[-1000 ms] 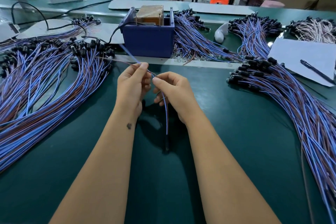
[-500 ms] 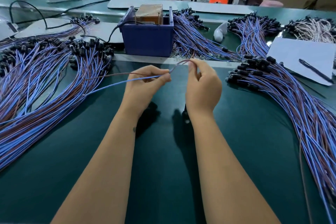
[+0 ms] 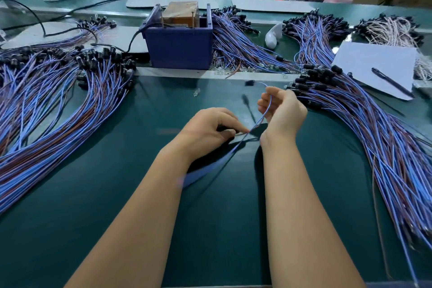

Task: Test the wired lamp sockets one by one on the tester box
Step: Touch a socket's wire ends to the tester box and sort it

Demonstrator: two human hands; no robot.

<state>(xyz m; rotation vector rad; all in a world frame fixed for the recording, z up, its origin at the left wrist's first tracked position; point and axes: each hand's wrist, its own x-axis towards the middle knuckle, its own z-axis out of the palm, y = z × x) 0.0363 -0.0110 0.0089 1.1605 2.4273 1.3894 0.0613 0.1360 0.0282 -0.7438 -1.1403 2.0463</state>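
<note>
Two hands: both busy with one wired socket over the green table (image 3: 117, 194), everything else is just lying around.
Left pile: big fan of blue and brown leads (image 3: 46, 119) with black sockets at the far ends, spread across the left of the table.
Tester box: dark blue box (image 3: 180, 49) at the back, a bit left of centre, with a brownish block sitting in the top and a black cable running off to its left. Nothing plugged into it that I can see from here.
Left hand: left hand (image 3: 208, 131) is knuckles-up low over the table, fingers curled, fingertips pinching the wire ends.
Wire in play: one blue lead (image 3: 264, 116) runs up from that pinch to the other hand; its black socket (image 3: 249, 82) sticks out past the fingers, in the air near the table's pale strip.
Right hand: right hand (image 3: 284, 112) is raised, fingers curled round the lead just below the socket.
Right pile: another thick bundle (image 3: 374, 135) sweeping down the right side.
Far right: white sheet (image 3: 374, 63) with a dark pen (image 3: 389, 82) on it.
</note>
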